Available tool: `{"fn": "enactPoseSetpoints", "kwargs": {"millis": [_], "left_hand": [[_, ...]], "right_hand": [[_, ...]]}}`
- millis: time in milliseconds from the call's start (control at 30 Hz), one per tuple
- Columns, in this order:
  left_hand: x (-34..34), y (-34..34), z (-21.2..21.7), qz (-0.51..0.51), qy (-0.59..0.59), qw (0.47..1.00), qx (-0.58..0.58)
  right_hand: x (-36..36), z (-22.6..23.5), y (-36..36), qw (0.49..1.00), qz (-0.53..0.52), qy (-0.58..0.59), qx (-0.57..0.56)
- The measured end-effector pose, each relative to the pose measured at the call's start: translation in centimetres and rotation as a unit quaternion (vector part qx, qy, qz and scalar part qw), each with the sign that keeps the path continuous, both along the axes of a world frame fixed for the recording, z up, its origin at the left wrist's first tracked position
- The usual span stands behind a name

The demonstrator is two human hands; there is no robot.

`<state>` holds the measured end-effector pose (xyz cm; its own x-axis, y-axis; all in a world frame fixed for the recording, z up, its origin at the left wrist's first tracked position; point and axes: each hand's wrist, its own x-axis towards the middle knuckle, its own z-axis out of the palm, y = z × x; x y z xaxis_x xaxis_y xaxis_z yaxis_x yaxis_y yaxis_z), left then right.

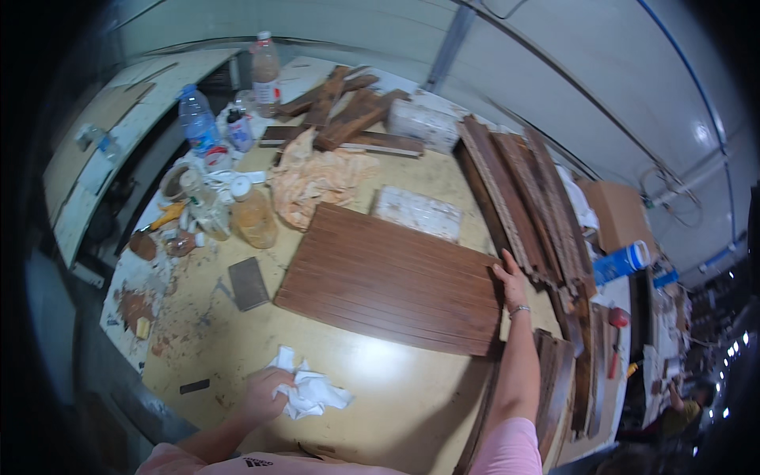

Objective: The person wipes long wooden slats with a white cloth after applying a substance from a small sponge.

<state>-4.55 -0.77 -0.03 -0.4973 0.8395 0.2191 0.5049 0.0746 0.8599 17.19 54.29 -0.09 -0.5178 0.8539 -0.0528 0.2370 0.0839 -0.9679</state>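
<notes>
right hand (512, 286) is clamped on the brown panel's (396, 281) right end, the long axis laid left to right across the table (396, 396); white cloth (313, 393) is clutched by the left hand (267, 393), with the panel set ahead and to its right.

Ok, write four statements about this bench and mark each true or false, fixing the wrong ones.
1. The right hand touches the right end of the brown grooved panel. True.
2. The left hand is empty. False: it holds a crumpled white wipe.
3. A peach-coloured cloth lies beyond the panel. True.
4. The dark rectangular pad lies on top of the panel. False: it lies on the table, left of the panel.
</notes>
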Motion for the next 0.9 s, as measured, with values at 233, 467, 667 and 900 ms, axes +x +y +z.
{"fn": "enactPoseSetpoints", "kwargs": {"millis": [233,467,667,900], "left_hand": [[0.2,7.9,-0.8,0.057,-0.481,0.872,-0.075],[3.4,15.5,0.5,0.097,-0.714,0.693,-0.002],[5.2,11.7,1.0,0.107,-0.749,0.652,-0.04],[8.6,2.7,2.2,0.131,-0.743,0.655,-0.045]], "right_hand": [[-9.4,3.4,-3.8,0.817,0.052,-0.423,0.388],[-10.9,2.7,-5.9,0.88,0.08,-0.314,0.348],[-9.4,3.5,-11.4,0.881,0.11,-0.315,0.335],[-9.1,4.2,-20.8,0.88,0.156,-0.27,0.359]]}}
